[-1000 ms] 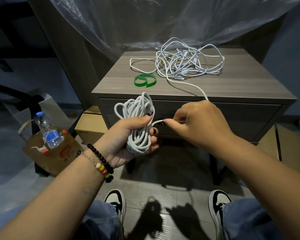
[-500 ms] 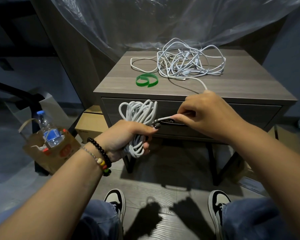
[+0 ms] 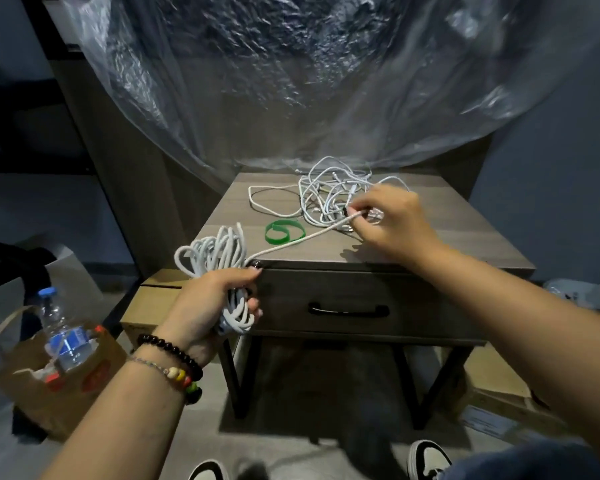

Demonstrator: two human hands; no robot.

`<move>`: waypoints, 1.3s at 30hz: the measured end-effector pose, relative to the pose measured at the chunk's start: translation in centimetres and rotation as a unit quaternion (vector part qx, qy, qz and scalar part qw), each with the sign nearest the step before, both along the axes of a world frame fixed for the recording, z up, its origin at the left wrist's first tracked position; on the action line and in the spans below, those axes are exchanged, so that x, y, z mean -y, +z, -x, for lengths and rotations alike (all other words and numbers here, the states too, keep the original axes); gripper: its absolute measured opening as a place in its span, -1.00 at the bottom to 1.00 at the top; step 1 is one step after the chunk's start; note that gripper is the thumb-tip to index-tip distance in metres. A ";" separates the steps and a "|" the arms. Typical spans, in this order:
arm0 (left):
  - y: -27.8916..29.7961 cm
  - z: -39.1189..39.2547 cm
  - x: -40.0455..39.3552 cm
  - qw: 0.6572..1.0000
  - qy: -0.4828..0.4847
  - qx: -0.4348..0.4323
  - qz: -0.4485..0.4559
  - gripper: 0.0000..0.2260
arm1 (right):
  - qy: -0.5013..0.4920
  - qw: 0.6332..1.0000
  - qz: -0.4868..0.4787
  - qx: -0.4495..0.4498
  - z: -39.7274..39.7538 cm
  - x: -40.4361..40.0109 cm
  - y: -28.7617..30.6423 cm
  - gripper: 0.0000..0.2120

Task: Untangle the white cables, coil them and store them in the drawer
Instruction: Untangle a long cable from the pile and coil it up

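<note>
My left hand (image 3: 212,299) grips a coiled bundle of white cable (image 3: 219,252) in front of the nightstand's left corner. A loose strand (image 3: 291,243) runs taut from that coil up across the top to my right hand (image 3: 392,223), which pinches it over the tangle. The tangled white cables (image 3: 329,192) lie at the back of the nightstand top (image 3: 465,237). Below the top, the drawer (image 3: 423,306) is shut, with a black handle (image 3: 348,310).
A green strap loop (image 3: 284,231) lies on the top near the front. A paper bag (image 3: 32,386) holding a water bottle (image 3: 61,332) stands on the floor at left. Cardboard boxes (image 3: 153,299) sit beside the nightstand. Plastic sheeting (image 3: 291,81) hangs behind.
My right hand has moved from the drawer front up and back onto the tangle, drawing the strand taut. My left hand rose with the coil toward the table's front corner. The camera tilted up.
</note>
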State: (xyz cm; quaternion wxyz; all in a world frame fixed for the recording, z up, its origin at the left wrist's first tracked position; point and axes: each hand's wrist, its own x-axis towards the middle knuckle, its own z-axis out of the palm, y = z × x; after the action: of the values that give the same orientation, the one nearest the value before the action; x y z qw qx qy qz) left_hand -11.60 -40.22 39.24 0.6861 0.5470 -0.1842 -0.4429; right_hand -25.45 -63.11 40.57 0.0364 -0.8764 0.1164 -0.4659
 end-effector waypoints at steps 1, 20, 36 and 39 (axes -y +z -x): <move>0.0 -0.2 -0.1 1.000 0.001 -0.004 0.000 -0.86 | -0.012 1.000 0.012 0.001 -1.0 0.6 1.4 -0.93; 0.6 -2.2 1.7 0.996 0.053 -0.069 0.000 -0.93 | -0.093 0.962 -0.237 -0.094 -13.0 4.0 20.1 -0.76; 1.7 -1.5 4.3 0.997 0.020 -0.068 -0.018 -0.91 | -0.143 0.984 -0.104 -0.010 -10.7 5.6 31.3 -0.81; 1.4 -1.5 4.6 0.997 0.027 -0.065 -0.023 -0.91 | -0.128 0.987 -0.096 0.015 -10.5 5.1 33.3 -0.84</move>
State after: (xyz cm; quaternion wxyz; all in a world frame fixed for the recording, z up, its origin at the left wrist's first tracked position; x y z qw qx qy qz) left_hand -10.06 -44.87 40.68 0.6959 0.5371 -0.1138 -0.4629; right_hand -14.99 -68.24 73.84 0.0624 -0.8397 0.2715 -0.4662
